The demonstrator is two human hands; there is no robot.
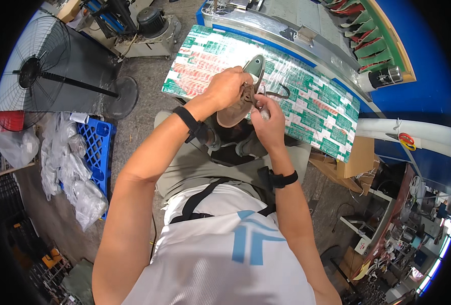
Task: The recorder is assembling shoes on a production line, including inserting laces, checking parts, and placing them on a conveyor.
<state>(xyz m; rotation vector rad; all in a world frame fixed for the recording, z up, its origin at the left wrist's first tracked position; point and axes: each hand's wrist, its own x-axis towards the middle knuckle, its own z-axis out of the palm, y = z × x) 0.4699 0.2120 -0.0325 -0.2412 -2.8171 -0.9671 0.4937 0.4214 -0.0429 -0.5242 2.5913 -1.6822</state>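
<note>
Brown lace-up shoe [238, 109] at twelve o'clock, held by the left hand [226, 89], with the right hand [270, 120] narrowed at its laces [247, 93], pinch unclear; probably light and pliable, best gripped at the stiffer heel [258, 58]. Around: film-covered worktable [314, 113] at twelve, pedestal fan [30, 71] at ten, blue pallet [94, 142] at nine.
</note>
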